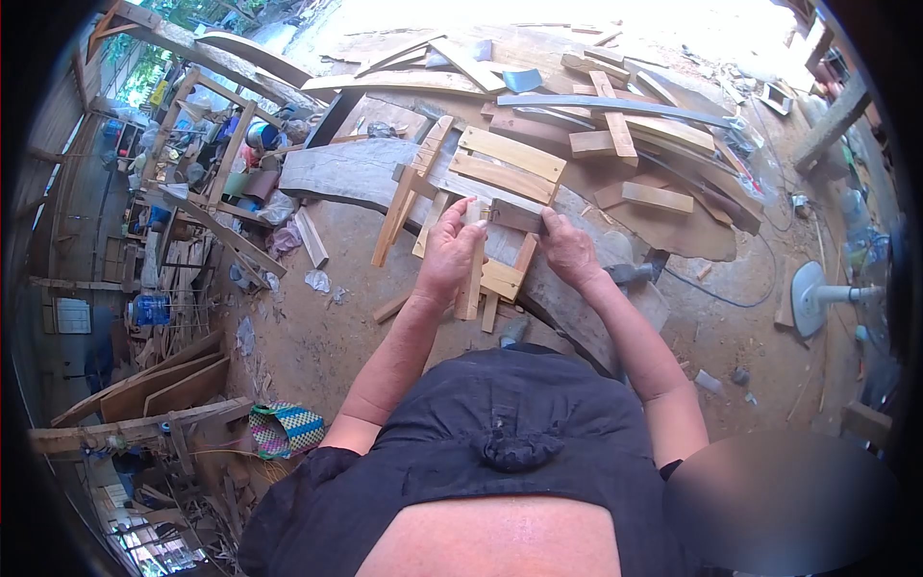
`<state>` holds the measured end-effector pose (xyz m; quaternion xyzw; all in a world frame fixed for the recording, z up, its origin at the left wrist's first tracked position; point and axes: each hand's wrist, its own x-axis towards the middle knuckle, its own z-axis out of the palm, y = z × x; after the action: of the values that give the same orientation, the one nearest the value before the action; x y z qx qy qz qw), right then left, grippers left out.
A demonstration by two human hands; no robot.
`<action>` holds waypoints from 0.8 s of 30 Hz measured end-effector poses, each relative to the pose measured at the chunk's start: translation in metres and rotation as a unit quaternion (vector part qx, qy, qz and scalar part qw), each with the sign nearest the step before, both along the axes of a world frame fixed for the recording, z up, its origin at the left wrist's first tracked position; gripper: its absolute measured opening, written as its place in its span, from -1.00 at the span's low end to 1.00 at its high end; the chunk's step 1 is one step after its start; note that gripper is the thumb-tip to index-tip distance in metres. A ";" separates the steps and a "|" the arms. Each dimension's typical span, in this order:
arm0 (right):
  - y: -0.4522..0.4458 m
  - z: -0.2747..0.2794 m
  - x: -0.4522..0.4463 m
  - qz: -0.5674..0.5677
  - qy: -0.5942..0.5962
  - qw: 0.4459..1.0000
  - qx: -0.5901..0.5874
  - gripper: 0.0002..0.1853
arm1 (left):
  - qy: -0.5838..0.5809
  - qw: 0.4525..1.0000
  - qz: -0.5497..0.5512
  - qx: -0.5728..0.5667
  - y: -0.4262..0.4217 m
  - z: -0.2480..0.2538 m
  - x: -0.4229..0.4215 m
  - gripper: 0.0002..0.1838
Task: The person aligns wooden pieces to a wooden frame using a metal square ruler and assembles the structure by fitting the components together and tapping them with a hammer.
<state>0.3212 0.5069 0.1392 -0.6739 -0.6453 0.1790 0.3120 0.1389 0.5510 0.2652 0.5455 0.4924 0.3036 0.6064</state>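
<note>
My left hand (450,252) is closed round a light wooden strip (472,284), which hangs down from the fingers. My right hand (569,248) pinches the end of a darker, short wooden piece (517,214). The inner ends of the two pieces meet between my hands; whether they are joined I cannot make out. Just beyond lies a slatted wooden panel (508,165) with pale boards, on a thick grey plank (346,170). Left of it, a notched wooden frame piece (396,216) leans across the plank. Below my hands, more pale slats (500,279) show, partly covered by the strip.
A heap of loose boards (615,115) spreads over the ground ahead. To the right stands a white fan-like object (812,296), near a dark cable (721,301). Cluttered shelves (163,231) line the left side, with a woven bag (286,430) lower down.
</note>
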 end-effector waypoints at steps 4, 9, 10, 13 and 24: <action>0.000 0.000 -0.001 0.003 -0.010 1.000 0.002 -0.56 | 0.001 1.000 0.015 -0.019 0.003 0.004 -0.005 -0.53; 0.000 0.000 -0.002 -0.002 0.003 1.000 -0.015 -0.56 | -0.002 0.999 -0.022 0.028 0.000 0.008 -0.001 -0.53; 0.000 0.000 -0.001 -0.001 0.003 1.000 -0.015 -0.56 | -0.002 0.999 -0.023 0.027 0.000 0.008 0.000 -0.53; 0.000 0.001 -0.001 -0.003 0.002 1.000 -0.017 -0.58 | 0.024 0.999 -0.023 0.041 -0.001 0.008 0.000 -0.52; -0.005 0.030 0.009 0.011 -0.077 0.996 0.043 -0.64 | 0.035 0.991 -0.030 0.124 -0.012 0.009 0.000 -0.43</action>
<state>0.3304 0.5020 0.1690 -0.6648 -0.6819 0.1019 0.2876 0.1386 0.5388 0.2738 0.6411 0.4550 0.3248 0.5258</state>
